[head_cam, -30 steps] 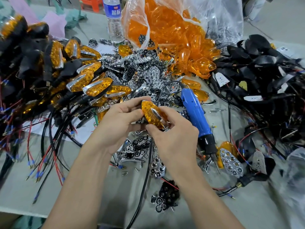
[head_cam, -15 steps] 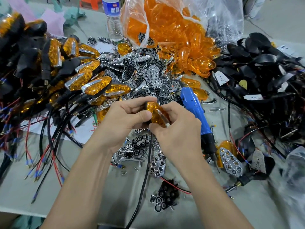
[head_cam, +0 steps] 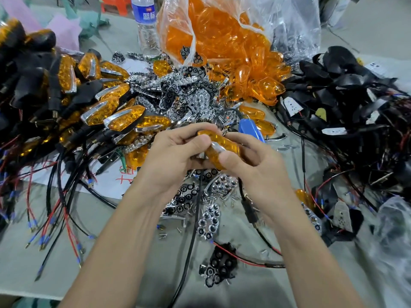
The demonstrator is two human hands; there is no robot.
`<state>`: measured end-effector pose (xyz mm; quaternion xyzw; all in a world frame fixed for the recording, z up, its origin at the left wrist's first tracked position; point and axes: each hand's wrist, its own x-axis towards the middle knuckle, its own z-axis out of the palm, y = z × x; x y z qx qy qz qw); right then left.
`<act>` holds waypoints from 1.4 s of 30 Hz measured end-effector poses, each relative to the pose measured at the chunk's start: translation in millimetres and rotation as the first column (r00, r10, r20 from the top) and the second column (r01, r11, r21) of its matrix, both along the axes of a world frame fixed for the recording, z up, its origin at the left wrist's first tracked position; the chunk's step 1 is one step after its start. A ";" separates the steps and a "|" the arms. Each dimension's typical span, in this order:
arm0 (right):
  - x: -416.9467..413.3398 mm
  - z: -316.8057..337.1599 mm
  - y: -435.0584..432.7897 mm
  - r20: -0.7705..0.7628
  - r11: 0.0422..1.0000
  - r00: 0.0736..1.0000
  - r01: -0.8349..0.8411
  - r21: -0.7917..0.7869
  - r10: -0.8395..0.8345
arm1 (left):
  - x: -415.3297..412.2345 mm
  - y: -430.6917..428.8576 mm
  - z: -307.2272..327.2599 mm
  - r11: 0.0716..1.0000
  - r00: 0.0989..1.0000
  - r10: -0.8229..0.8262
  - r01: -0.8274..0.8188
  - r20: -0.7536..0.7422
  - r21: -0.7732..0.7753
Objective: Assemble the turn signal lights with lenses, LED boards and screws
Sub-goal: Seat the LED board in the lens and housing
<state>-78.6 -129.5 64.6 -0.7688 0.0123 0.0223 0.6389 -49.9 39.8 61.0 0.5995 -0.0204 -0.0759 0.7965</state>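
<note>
Both my hands hold one turn signal light [head_cam: 219, 147] above the table's middle; its amber lens with a chrome strip faces up. My left hand [head_cam: 175, 158] grips its left end, thumb pressed on the lens. My right hand [head_cam: 255, 165] grips its right end from below and the side. A black cable [head_cam: 195, 210] hangs down from the light. A blue electric screwdriver [head_cam: 250, 130] lies just behind my right hand, mostly hidden. Chrome reflector pieces [head_cam: 209, 221] and small screws [head_cam: 231, 200] lie below my hands.
Finished amber lights with black stems [head_cam: 93, 107] are piled at left, their wires spreading toward the front edge. A plastic bag of amber lenses [head_cam: 222, 45] stands at the back, a water bottle [head_cam: 144, 25] beside it. Black housings with LED boards [head_cam: 347, 103] fill the right.
The light has turned in my hands, its lens now lying more lengthwise between them. My right hand slid down along it; the left thumb now presses on the lens.
</note>
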 end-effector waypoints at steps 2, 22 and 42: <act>3.4 -0.9 -9.8 -0.096 0.987 0.992 -0.073 0.140 0.087 | -1.8 0.7 -3.9 0.999 1.000 -0.024 0.024 0.013 -0.035; -9.8 -3.9 -29.1 0.194 0.998 0.981 -0.017 -0.057 0.028 | -6.7 -9.5 0.2 0.980 0.975 -0.004 -0.041 0.222 0.197; 14.7 -3.7 -32.1 -0.105 0.755 0.994 0.094 0.649 -0.033 | -2.0 -70.4 -11.2 0.923 0.982 -0.089 0.018 0.167 0.385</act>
